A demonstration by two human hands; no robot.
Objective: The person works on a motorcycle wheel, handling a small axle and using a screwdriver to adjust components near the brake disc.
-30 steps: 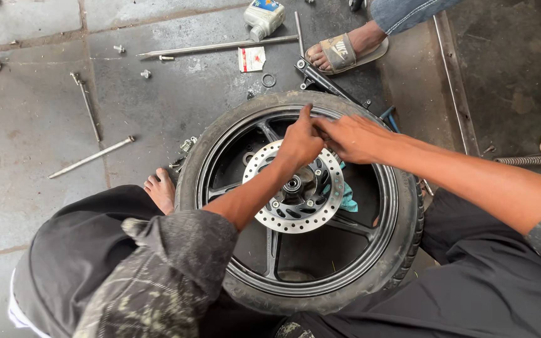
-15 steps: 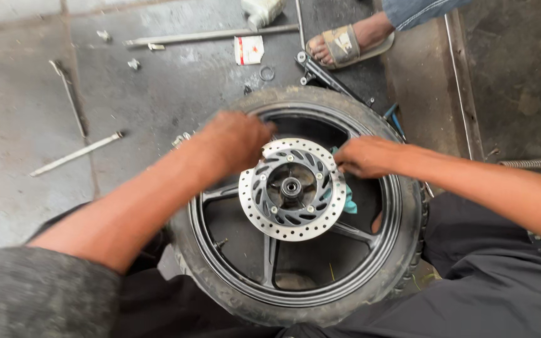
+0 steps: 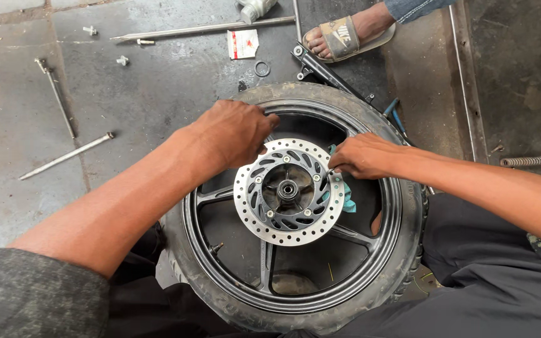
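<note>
Both hands have shifted since half a second ago: the left hand [image 3: 233,134] now lies over the upper-left edge of the brake disc [image 3: 289,191], and the right hand [image 3: 364,155] has closed in on the disc's right edge.

Well left of the wheel [image 3: 295,213], a long bolt [image 3: 67,155] and a thin rod [image 3: 56,97] lie loose on the concrete floor [image 3: 7,156], set aside within reach. Up and left of the wheel lie a long steel bar [image 3: 201,28], two small bolts [image 3: 122,61] and a small white and red packet [image 3: 243,44].

The wheel lies flat on the floor, disc side up, which leaves the disc and its bolts open to both hands. The left hand is curled with fingers bent down at the disc's edge near the rim; whether it grips anything I cannot tell. The right hand is pinched on a small dark tool or bolt at the disc's right edge. A teal rag [image 3: 347,201] sits in the spoke gap below it.

Above the wheel, another person's sandalled foot [image 3: 345,34] stands on the floor. No container shows.
</note>
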